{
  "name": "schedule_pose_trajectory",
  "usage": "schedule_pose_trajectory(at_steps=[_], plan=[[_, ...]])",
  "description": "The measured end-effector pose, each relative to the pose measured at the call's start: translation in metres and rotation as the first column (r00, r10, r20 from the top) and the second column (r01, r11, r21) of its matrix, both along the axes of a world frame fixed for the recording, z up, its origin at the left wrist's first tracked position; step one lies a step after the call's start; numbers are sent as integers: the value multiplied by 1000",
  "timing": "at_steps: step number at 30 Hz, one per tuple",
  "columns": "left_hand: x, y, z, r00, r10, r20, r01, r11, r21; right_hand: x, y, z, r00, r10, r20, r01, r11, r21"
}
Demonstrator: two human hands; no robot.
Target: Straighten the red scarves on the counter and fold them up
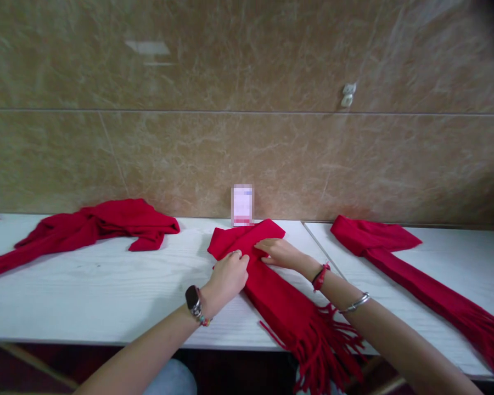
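A red fringed scarf (271, 302) lies folded across itself on the white table, its tasselled end hanging over the front edge. My left hand (230, 271), wearing a ring and a dark watch, is closed on the scarf near the crossing of its folds. The fingertips of that hand are partly hidden. My right hand (280, 253) rests on the upper folded part with its fingers stretched out. Red and silver bands circle the right wrist and forearm.
Another red scarf (115, 219) lies crumpled at the left, and a folded red scarf (387, 247) with fringe lies at the right. A blurred white card (242, 205) stands against the brown marbled wall (168, 153). A small white hook (348, 95) is on the wall.
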State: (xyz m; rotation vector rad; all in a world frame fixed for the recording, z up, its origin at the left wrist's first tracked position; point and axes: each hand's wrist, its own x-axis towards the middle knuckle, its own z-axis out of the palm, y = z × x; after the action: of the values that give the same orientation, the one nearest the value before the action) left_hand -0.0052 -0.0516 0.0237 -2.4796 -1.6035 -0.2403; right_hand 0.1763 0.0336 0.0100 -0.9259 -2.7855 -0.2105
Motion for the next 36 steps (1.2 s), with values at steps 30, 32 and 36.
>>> schedule_pose_trajectory(at_steps=[30, 32, 36], plan=[[-12, -2, 9, 966, -208, 151, 236, 950, -204, 51, 38, -30, 978, 21, -209, 8, 991, 135], [-13, -2, 8, 960, -236, 152, 265, 941, -210, 50, 37, -30, 980, 35, -197, -9, 991, 135], [-14, 5, 10, 933, -316, 172, 351, 903, -246, 51, 37, -33, 980, 43, -192, -25, 995, 97]])
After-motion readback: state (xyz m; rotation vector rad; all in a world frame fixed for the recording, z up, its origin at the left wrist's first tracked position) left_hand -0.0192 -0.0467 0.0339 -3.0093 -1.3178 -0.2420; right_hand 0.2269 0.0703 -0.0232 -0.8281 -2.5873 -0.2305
